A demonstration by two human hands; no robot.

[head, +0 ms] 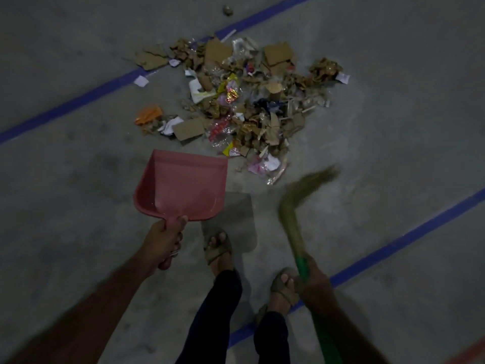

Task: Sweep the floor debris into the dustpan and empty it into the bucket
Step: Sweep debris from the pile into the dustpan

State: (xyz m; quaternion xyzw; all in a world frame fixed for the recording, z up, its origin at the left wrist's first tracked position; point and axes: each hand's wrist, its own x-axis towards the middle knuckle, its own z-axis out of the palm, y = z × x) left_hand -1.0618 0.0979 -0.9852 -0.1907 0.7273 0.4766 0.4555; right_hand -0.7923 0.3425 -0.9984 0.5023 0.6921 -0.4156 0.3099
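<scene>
Hands apart: left hand (165, 239) grips pink dustpan (183, 185) handle, right hand (313, 281) grips green-handled broom (294, 206). Debris pile (244, 101) on floor (78, 179) just ahead of dustpan lip, w/ broom bristles near its right edge.

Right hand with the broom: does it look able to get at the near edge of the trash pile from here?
Probably yes. The right hand grips the green-handled straw broom, whose bristle tip is just short of the cardboard-and-wrapper debris pile. Only bare grey floor lies between; the pink plastic dustpan sits off to the left.
</scene>
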